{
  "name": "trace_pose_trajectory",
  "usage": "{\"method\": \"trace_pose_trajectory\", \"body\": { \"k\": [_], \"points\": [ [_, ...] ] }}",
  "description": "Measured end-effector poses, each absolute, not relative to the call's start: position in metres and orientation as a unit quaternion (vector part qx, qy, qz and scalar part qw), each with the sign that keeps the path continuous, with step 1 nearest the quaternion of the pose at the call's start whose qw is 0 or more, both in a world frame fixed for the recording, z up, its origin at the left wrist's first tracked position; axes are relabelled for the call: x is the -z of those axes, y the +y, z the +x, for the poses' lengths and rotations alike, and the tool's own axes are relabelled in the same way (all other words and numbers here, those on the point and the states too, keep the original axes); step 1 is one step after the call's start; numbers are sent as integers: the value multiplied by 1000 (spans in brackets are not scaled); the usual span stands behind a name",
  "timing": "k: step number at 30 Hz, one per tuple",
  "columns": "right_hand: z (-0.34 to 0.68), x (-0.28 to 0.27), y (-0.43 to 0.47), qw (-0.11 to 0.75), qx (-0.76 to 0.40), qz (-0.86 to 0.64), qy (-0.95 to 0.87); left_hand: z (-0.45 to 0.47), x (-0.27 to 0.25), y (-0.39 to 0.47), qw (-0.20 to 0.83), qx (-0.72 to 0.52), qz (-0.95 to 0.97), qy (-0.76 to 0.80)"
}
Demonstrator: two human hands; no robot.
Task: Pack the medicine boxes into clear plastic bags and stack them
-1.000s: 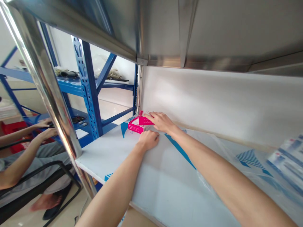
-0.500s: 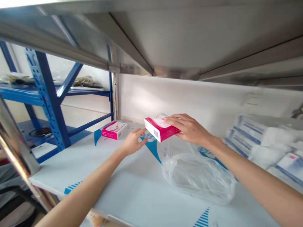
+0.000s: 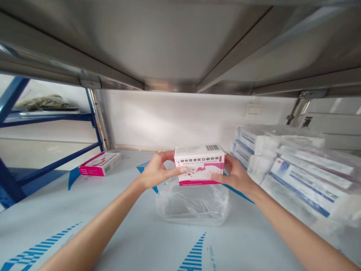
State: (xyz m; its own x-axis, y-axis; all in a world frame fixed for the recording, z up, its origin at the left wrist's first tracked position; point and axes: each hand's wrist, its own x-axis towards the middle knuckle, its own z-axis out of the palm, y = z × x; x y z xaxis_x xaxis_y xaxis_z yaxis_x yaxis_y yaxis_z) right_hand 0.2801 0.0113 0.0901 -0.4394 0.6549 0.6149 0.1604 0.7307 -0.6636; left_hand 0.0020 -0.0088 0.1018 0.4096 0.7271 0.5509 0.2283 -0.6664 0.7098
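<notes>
A white and magenta medicine box (image 3: 199, 165) is held up between both hands, its printed front facing me. My left hand (image 3: 158, 169) grips its left end, thumb across the front. At the right end, my right hand (image 3: 235, 173) is closed on it, with the thumb on the lower front. Just below and behind the box lies a crumpled clear plastic bag (image 3: 193, 209) on the film-covered shelf (image 3: 135, 229). A similar magenta and white box (image 3: 100, 164) lies flat at the left of the shelf.
Plastic-wrapped blue and white boxes (image 3: 307, 184) are stacked on the right. A metal upper shelf (image 3: 169, 45) hangs low overhead. Blue racking (image 3: 59, 163) stands at the left, and a white wall (image 3: 169, 120) closes off the back.
My left hand has taken hold of the box's left end. The box has turned upright with its front toward me. My view has swung to the right.
</notes>
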Motion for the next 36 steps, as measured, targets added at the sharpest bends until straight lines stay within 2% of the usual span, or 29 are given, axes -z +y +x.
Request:
{"method": "trace_pose_trajectory", "body": {
  "k": [4,7,12,16,19,21,27,30,33,36],
  "points": [
    [279,-83,7,462,-445,-267,-719,20,-106,-14,392,-465,714,346],
    [275,-87,-5,443,-520,-296,-668,29,-103,-16,450,-486,649,374],
    [277,-92,-14,439,-540,-323,-641,32,-98,-17,506,-466,610,393],
    [286,-90,-8,418,-514,-317,-679,29,-99,-18,468,-453,652,388],
    [293,-91,-8,407,-428,-294,-751,20,-101,-20,391,-434,726,362],
    [297,-92,-13,408,-319,-282,-808,13,-102,-22,303,-422,787,334],
    [305,-93,-21,410,39,-245,-878,0,-109,-33,-85,-406,882,222],
    [308,-89,-16,397,163,-190,-883,1,-108,-33,-216,-370,888,167],
    [311,-86,-12,395,255,-170,-866,0,-104,-31,-307,-346,876,138],
    [313,-84,-12,385,248,-227,-859,-3,-99,-31,-334,-332,867,162]
  ]
}}
